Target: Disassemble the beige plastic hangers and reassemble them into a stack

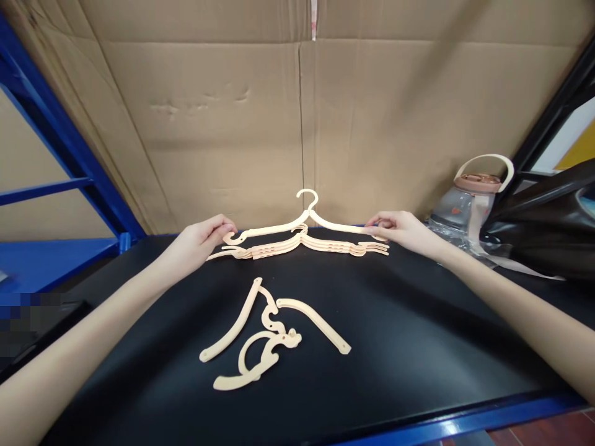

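Observation:
A cream folding clothes hanger (279, 229) spans the space between my hands, its hook at the top centre. My left hand (204, 240) pinches its left end, and my right hand (395, 230) pinches its right end. Just below and partly behind it lies a stack of similar hangers (276, 249), their arms lined up. Nearer to me on the black tabletop are loose hanger pieces: a curved arm (235, 325) on the left, another arm (316, 319) on the right, and a hook piece (246, 353) among overlapping smaller parts.
A clear bottle with a pink lid and cream handle (465, 207) stands at the back right, with plastic wrap and a strap beside it. Cardboard (209, 124) forms the back wall. A blue metal frame (69, 155) rises on the left. The black tabletop (418, 347) has a blue front edge.

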A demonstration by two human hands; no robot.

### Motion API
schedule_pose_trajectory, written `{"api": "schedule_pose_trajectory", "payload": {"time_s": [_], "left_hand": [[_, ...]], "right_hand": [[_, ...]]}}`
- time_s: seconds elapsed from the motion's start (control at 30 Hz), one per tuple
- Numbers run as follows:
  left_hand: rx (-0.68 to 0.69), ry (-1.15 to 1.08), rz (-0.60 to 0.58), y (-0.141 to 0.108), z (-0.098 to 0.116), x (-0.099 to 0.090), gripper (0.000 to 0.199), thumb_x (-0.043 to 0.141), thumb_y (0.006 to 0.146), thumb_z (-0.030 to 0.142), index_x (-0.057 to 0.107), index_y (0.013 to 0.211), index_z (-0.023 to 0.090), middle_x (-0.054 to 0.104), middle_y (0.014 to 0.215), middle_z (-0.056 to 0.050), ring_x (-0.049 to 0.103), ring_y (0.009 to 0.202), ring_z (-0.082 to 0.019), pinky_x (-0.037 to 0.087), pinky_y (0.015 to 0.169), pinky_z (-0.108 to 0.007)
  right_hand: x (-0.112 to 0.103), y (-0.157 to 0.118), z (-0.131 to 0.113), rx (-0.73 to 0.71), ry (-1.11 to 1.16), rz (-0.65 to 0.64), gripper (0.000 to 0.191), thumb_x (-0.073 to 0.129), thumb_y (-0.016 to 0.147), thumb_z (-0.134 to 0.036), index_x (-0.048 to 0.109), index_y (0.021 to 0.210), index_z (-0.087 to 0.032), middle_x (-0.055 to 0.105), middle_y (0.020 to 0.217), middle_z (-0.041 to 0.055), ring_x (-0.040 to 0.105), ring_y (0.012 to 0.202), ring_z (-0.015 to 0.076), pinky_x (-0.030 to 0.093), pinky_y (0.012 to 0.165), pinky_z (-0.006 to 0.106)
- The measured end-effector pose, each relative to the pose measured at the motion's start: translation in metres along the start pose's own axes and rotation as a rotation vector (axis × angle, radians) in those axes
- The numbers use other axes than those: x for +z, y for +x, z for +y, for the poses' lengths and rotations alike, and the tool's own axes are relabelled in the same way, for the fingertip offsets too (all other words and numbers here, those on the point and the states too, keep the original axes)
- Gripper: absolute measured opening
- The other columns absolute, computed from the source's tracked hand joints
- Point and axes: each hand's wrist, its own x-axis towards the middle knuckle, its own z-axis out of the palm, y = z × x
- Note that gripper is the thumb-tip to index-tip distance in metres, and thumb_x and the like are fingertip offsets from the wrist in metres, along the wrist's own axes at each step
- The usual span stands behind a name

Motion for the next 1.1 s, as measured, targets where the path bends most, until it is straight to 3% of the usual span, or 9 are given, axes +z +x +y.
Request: {"api": "schedule_pose_trajectory", "payload": {"time_s": [0.13, 0.2, 0.27, 0.4, 0.5, 0.6, 0.73, 0.93, 1.1], "left_hand": [[-0.092, -0.088, -0.018, -0.001, -0.001, -0.004, 0.028, 0.039, 0.089, 0.039, 0.057, 0.086, 0.017, 0.051, 0.064, 0.006, 0.047, 0.061, -0.01, 0.037, 0.06, -0.019], [-0.152, -0.148, -0.078, -0.002, -0.002, -0.005, 0.029, 0.041, 0.089, 0.041, 0.057, 0.087, 0.017, 0.046, 0.058, 0.006, 0.043, 0.056, -0.01, 0.036, 0.054, -0.019], [-0.17, -0.199, -0.144, -0.004, -0.002, -0.006, 0.032, 0.043, 0.088, 0.045, 0.056, 0.089, 0.017, 0.046, 0.058, 0.006, 0.043, 0.055, -0.01, 0.035, 0.051, -0.019], [-0.09, -0.246, -0.233, -0.005, -0.003, -0.007, 0.032, 0.051, 0.086, 0.044, 0.055, 0.1, 0.016, 0.061, 0.075, 0.004, 0.055, 0.073, -0.013, 0.042, 0.067, -0.021], [-0.007, -0.21, -0.274, -0.006, -0.004, -0.008, 0.029, 0.052, 0.086, 0.039, 0.055, 0.104, 0.016, 0.065, 0.088, 0.002, 0.059, 0.086, -0.016, 0.043, 0.083, -0.026], [0.046, -0.235, -0.312, -0.006, -0.01, -0.006, 0.033, 0.051, 0.086, 0.042, 0.055, 0.107, 0.017, 0.066, 0.099, -0.002, 0.059, 0.095, -0.019, 0.044, 0.088, -0.03], [0.025, -0.181, -0.229, -0.002, -0.025, 0.003, 0.046, 0.052, 0.081, 0.057, 0.058, 0.105, 0.019, 0.068, 0.102, -0.007, 0.062, 0.096, -0.024, 0.045, 0.087, -0.033], [0.048, 0.003, -0.199, 0.002, -0.04, 0.012, 0.045, 0.045, 0.084, 0.059, 0.062, 0.099, 0.019, 0.068, 0.103, -0.009, 0.062, 0.094, -0.027, 0.046, 0.084, -0.034], [0.058, -0.096, -0.193, 0.004, -0.059, 0.022, 0.05, 0.051, 0.077, 0.064, 0.061, 0.102, 0.021, 0.065, 0.115, -0.008, 0.059, 0.105, -0.027, 0.044, 0.094, -0.037]], "right_hand": [[-0.007, -0.005, 0.011, 0.0, 0.146, -0.07, 0.049, 0.067, 0.073, -0.052, 0.059, 0.104, -0.015, 0.062, 0.076, 0.0018, 0.056, 0.07, 0.0161, 0.041, 0.064, 0.028], [-0.008, -0.006, 0.013, 0.006, 0.177, -0.034, 0.044, 0.062, 0.077, -0.053, 0.059, 0.101, -0.015, 0.065, 0.09, 0.0062, 0.059, 0.08, 0.0182, 0.043, 0.072, 0.029], [-0.005, -0.006, 0.014, 0.014, 0.128, 0.053, 0.042, 0.054, 0.082, -0.055, 0.061, 0.094, -0.015, 0.066, 0.092, 0.0076, 0.059, 0.082, 0.0193, 0.043, 0.074, 0.031], [0.003, -0.004, 0.016, -0.002, -0.007, 0.163, 0.045, 0.048, 0.085, -0.059, 0.063, 0.088, -0.016, 0.066, 0.083, 0.0069, 0.058, 0.078, 0.0205, 0.043, 0.072, 0.033], [0.007, -0.005, 0.018, -0.017, 0.045, 0.132, 0.045, 0.054, 0.081, -0.059, 0.06, 0.095, -0.017, 0.066, 0.081, 0.0048, 0.059, 0.074, 0.0185, 0.044, 0.065, 0.03], [0.009, -0.006, 0.018, 0.002, 0.105, 0.082, 0.048, 0.062, 0.074, -0.06, 0.057, 0.096, -0.018, 0.065, 0.075, 0.0024, 0.059, 0.068, 0.0175, 0.043, 0.059, 0.027], [0.016, -0.009, 0.015, 0.048, 0.008, 0.138, 0.042, 0.057, 0.079, -0.06, 0.055, 0.088, -0.019, 0.061, 0.065, -0.0007, 0.055, 0.062, 0.0167, 0.038, 0.057, 0.027], [0.037, -0.007, 0.023, -0.019, -0.012, 0.169, 0.036, 0.053, 0.084, -0.054, 0.057, 0.087, -0.018, 0.062, 0.088, 0.0051, 0.059, 0.083, 0.02, 0.043, 0.075, 0.032], [0.045, -0.001, 0.037, -0.048, -0.11, 0.152, 0.033, 0.051, 0.085, -0.052, 0.059, 0.085, -0.02, 0.061, 0.091, 0.0052, 0.056, 0.087, 0.0216, 0.042, 0.081, 0.036]]}}
